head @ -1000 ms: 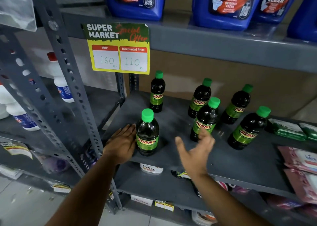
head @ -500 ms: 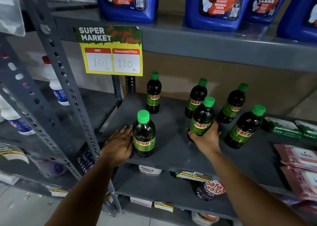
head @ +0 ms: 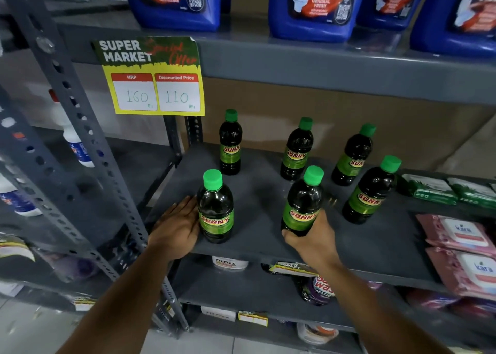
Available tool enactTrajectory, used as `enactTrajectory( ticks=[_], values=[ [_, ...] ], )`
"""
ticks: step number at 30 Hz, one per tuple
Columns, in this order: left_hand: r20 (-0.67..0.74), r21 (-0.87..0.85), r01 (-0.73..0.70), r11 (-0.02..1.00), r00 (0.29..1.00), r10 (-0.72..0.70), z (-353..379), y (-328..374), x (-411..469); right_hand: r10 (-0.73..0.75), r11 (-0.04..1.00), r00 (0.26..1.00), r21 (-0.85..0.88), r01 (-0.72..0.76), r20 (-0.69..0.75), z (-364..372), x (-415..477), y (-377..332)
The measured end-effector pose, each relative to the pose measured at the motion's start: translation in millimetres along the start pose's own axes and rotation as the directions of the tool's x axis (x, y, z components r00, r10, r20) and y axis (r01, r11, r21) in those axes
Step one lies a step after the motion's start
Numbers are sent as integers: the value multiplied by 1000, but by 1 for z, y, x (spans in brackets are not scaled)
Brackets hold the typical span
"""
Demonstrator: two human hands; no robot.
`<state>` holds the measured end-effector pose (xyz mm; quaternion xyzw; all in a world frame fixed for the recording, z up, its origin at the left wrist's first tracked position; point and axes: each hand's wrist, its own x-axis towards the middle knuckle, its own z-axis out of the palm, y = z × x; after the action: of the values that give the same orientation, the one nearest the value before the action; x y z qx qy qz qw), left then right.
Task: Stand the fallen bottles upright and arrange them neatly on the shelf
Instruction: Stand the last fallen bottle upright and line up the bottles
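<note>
Six "SUNNY" bottles point(head: 296, 149) upright, right hand point(head: 312, 236) gripping one point(head: 302, 202), left hand point(head: 175, 227) fingers open

Six dark bottles point(head: 215, 209) with green caps are standing on the grey shelf point(head: 257, 192), three in the far row and three nearer. Four blue jugs point(head: 311, 7) are showing on the shelf above, two pink wipe packs point(head: 456, 231) are lying at the right, and one price sign point(head: 154, 77) is hanging at the left

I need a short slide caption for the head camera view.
Six upright bottles on a grey shelf; left hand beside the front-left bottle, right hand gripping the front-middle bottle.
</note>
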<state>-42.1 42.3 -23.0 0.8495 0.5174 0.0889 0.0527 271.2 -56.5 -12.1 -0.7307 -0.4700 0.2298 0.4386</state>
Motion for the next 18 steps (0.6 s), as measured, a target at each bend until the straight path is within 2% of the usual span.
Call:
enactTrajectory(
  ticks=[8,11,12,14,16,18],
  values=[
    [11,5,10,1000,1000,-10,-5,4,-1,-41,999,998,29,40,52,-1,-22,1],
    [14,4,8,1000,1000,-8,-6,5,-2,-188,971,978,165,172,88,-8,-27,1],
    [13,3,7,1000,1000,-7,-6,5,-2,-215,957,976,206,205,27,-11,-30,5],
    [10,-2,6,1000,1000,-6,-6,5,-2,-191,952,958,199,234,-216,-21,-32,12],
    [8,3,1,1000,1000,-1,-6,4,-2,-124,975,880,108,194,-458,-39,-19,16],
    [7,11,-2,1000,1000,2,-5,3,-2,-57,991,808,65,117,-586,-60,3,17]
  ],
)
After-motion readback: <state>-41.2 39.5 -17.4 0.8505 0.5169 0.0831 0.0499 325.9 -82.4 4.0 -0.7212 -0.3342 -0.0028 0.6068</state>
